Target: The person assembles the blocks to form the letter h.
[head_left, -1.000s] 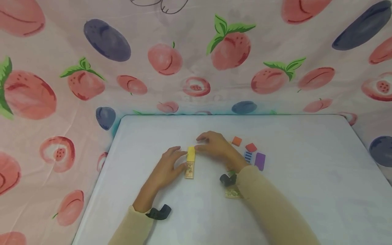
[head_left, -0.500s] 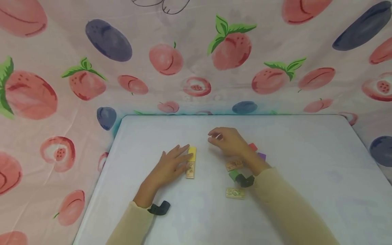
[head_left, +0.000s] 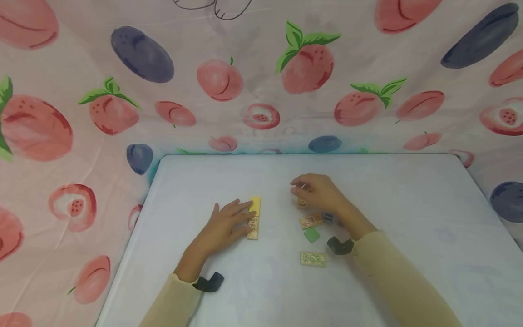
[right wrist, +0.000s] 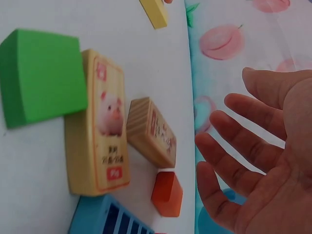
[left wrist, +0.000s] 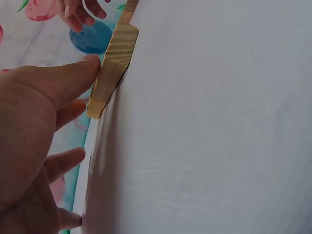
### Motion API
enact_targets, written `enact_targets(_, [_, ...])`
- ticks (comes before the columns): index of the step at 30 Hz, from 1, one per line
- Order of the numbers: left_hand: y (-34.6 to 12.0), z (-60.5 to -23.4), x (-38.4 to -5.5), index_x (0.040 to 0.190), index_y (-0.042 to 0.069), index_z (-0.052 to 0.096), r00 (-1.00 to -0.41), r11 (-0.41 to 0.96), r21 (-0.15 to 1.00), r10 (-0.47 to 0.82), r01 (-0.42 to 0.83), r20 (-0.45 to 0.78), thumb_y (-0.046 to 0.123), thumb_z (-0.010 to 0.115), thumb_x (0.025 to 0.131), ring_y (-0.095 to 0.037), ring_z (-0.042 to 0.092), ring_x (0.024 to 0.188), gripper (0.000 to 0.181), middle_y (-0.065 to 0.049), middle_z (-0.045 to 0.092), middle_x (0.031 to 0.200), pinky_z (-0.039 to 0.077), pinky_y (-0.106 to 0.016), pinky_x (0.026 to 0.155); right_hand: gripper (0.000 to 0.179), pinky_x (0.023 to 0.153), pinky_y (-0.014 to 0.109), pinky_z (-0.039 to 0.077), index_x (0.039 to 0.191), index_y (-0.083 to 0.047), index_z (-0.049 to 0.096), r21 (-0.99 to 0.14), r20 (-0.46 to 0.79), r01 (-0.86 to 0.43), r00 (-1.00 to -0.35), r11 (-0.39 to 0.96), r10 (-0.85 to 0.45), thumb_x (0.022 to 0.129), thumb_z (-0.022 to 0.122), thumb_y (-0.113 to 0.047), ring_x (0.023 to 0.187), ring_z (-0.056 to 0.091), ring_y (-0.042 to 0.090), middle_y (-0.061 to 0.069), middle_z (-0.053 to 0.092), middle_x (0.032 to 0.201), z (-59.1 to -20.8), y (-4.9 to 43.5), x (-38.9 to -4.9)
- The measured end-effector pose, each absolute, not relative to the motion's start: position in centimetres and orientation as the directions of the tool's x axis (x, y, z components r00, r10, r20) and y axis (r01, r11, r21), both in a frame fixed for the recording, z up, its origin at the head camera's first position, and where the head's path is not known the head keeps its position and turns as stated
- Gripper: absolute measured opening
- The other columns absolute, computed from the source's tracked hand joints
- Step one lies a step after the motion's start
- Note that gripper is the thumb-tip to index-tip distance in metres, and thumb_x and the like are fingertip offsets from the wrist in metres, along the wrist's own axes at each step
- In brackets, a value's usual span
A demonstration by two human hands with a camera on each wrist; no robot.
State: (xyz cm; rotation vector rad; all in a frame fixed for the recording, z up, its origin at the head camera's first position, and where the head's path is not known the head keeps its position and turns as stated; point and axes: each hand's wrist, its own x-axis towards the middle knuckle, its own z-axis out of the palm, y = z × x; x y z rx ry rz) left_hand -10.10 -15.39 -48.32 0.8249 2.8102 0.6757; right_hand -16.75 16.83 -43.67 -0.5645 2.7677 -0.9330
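Note:
My left hand (head_left: 222, 227) lies with fingers spread beside a yellow block (head_left: 255, 205) and a printed wooden domino-like block (head_left: 253, 229), which stand end to end. Its fingertips touch or overlap both. In the left wrist view the thumb rests against a wooden block (left wrist: 114, 68). My right hand (head_left: 320, 190) hovers over the loose blocks, fingers relaxed and holding nothing. Below it, the right wrist view has a green block (right wrist: 48, 80), a pig-printed wooden block (right wrist: 111, 134), a smaller wooden block (right wrist: 161, 131), an orange block (right wrist: 167, 195) and a striped blue block (right wrist: 109, 217).
Another printed wooden block (head_left: 313, 259) lies alone nearer the front of the white table (head_left: 408, 281). A fruit-patterned cloth (head_left: 261, 91) rises behind the table's back edge. The right arm covers some of the loose blocks.
My right hand has drawn away from the yellow block, rightward to the loose blocks. My left hand's fingers have spread over the yellow and wooden pair, which stays about where it was.

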Motion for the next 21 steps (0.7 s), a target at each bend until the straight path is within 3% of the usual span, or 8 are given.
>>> enact_targets(10, [-15.4, -48.5, -10.0, 0.142, 0.03, 0.062, -0.861, 0.759, 0.483, 0.508, 0.437, -0.019, 0.043, 0.066, 0.099, -0.032, 0.031, 0.155, 0.045, 0.001, 0.045, 0.16, 0.004, -0.08, 0.115, 0.032, 0.091, 0.048, 0.055, 0.123, -0.011, 0.072, -0.626, -0.044, -0.256, -0.932, 0.737, -0.361, 0.101, 0.063, -0.033, 0.1, 0.069, 0.027, 0.008, 0.076, 0.11, -43.6, 18.1, -16.1])
enact_targets(15, [-15.4, -48.6, -10.1, 0.142, 0.03, 0.062, -0.86, 0.75, 0.496, 0.51, 0.436, -0.016, 0.042, 0.066, 0.099, -0.031, 0.031, 0.155, 0.045, 0.007, 0.038, 0.164, 0.001, -0.081, 0.114, 0.033, 0.093, 0.05, 0.054, 0.124, -0.011, 0.071, -0.634, -0.07, -0.228, -0.935, 0.739, -0.348, 0.102, 0.063, -0.034, 0.103, 0.07, 0.028, 0.008, 0.076, 0.111, -43.6, 18.5, -15.9])
enact_targets(21, [-15.3, -48.6, -10.1, 0.142, 0.029, 0.061, -0.86, 0.745, 0.513, 0.51, 0.426, -0.027, 0.042, 0.066, 0.099, -0.031, 0.029, 0.155, 0.045, 0.007, 0.043, 0.162, 0.0, -0.081, 0.114, 0.034, 0.099, 0.052, 0.052, 0.125, -0.01, 0.071, -0.648, -0.067, -0.222, -0.936, 0.729, -0.345, 0.101, 0.064, -0.034, 0.111, 0.069, 0.032, 0.008, 0.076, 0.114, -43.9, 18.9, -15.9])
